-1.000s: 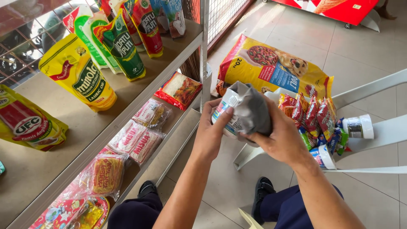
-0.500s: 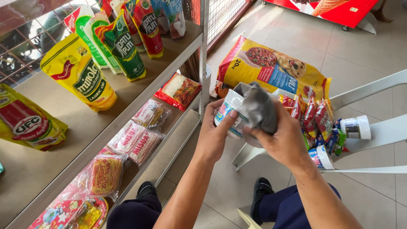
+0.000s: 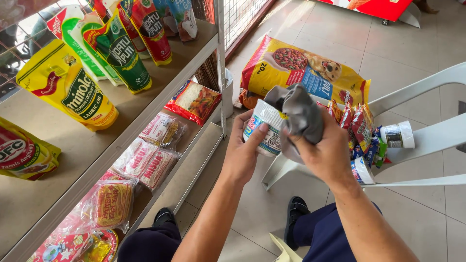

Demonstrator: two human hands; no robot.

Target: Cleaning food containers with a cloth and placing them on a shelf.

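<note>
Since a second ago your cloth [image 3: 298,119] has slid higher over the small cup [image 3: 266,130]. Your left hand [image 3: 245,153] clasps the cup's side; your right hand [image 3: 326,153] grips the soft grey cloth. The cup looks light and crushable: hold its wall gently. Beyond stand a white chair [image 3: 427,140], shelf [image 3: 145,121] and tiled floor [image 3: 310,39].

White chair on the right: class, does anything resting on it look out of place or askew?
Yes. A small white jar lies tipped on its side on the white chair, beside a loose heap of red sachets, rather than upright.
</note>
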